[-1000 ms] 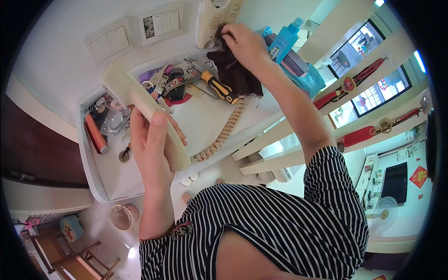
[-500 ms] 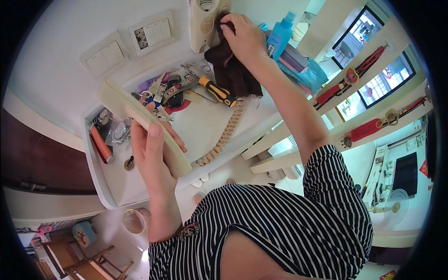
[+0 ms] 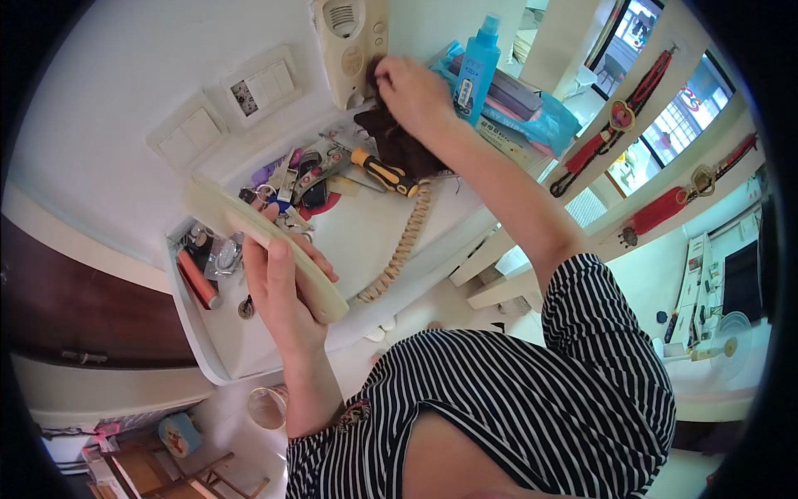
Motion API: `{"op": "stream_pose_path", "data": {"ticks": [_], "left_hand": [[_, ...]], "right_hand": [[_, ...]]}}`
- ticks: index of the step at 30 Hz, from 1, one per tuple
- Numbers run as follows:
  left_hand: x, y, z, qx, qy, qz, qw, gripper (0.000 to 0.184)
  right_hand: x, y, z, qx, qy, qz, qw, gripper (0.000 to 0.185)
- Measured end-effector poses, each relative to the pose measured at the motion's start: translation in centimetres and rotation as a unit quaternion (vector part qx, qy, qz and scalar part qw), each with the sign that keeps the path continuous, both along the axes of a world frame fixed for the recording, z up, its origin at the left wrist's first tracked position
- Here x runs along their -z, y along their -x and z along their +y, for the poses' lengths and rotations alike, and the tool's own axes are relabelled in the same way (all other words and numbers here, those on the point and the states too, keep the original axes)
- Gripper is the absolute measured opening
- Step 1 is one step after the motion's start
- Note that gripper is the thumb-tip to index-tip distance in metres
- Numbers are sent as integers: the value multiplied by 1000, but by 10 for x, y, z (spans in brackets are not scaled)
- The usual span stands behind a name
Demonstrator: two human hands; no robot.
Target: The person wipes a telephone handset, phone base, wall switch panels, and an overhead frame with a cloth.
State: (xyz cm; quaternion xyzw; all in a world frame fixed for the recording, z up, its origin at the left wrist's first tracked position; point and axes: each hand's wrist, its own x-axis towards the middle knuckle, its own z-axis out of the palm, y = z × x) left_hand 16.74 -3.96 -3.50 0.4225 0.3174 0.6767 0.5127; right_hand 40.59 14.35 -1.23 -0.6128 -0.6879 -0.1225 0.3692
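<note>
The left hand (image 3: 284, 291) grasps a long, smooth, cream-coloured intercom handset (image 3: 237, 218); the right hand (image 3: 414, 93) pinches a rumpled dark-brown cloth (image 3: 406, 143), which extends below this hand.

I see a yellow-black screwdriver (image 3: 385, 172) and keys (image 3: 288, 185) on the white shelf (image 3: 349, 241); red tube (image 3: 198, 280) near the shelf's left end; blue spray bottle (image 3: 477, 75) beside a blue bag (image 3: 559, 125); switches (image 3: 270, 85) on the wall (image 3: 100, 91); red tassels (image 3: 658, 209) on the slats (image 3: 665, 100); bin (image 3: 281, 404) on the floor (image 3: 220, 420); fan (image 3: 730, 347) and TV (image 3: 742, 281) off right.
</note>
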Motion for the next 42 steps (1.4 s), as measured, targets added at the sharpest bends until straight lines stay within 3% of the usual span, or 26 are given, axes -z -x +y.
{"op": "stream_pose_path", "data": {"ticks": [1,3,5,6,8,13,15,17,20,23,24,27,33,35,37,38,42], "left_hand": [[-1,0,-1,0,0,1,1000,58],[-1,0,-1,1,-2,3,1000,57],[0,-1,-1,0,2,1,1000,57],[0,-2,-1,0,0,2,1000,57],[-1,-2,-1,-5,7,7,1000,57],[0,0,-1,-1,-4,-1,1000,56],[2,0,0,-1,-6,-1,1000,56],[2,-1,0,-6,-1,-4,1000,56],[1,-2,0,-4,3,-5,1000,56],[0,-1,1,1,-6,-1,1000,56],[-1,-1,2,0,-8,-1,1000,56],[0,-1,-1,-3,-9,12,1000,56],[-1,-2,-1,-9,2,11,1000,57],[0,-2,0,-5,0,0,1000,57],[-1,-2,1,-3,-2,3,1000,57],[-1,-2,0,-2,-4,5,1000,57],[0,-2,0,4,-6,11,1000,56]], "right_hand": [[5,1,-1,18,53,-33,998,19],[0,-3,2,-8,48,-23,999,19],[-13,-4,5,-59,-71,36,995,18],[-25,-3,10,-59,-73,37,995,18],[-43,1,19,-67,-242,84,964,20],[-8,11,13,-39,-116,63,990,23],[-3,11,7,-31,-3,50,998,23],[-20,6,11,-36,-8,56,998,23],[-51,4,18,-92,-195,86,973,26],[-33,6,26,-75,-208,114,969,25],[-27,12,15,-57,-113,135,983,24],[-7,7,11,-85,-38,107,990,25],[-69,-1,33,-108,-231,137,957,25],[-52,1,37,-107,-239,139,955,26],[-28,8,17,-92,-72,233,965,27],[-20,5,16,-97,-31,227,969,28],[-45,0,20,-102,-117,181,971,27]]}}
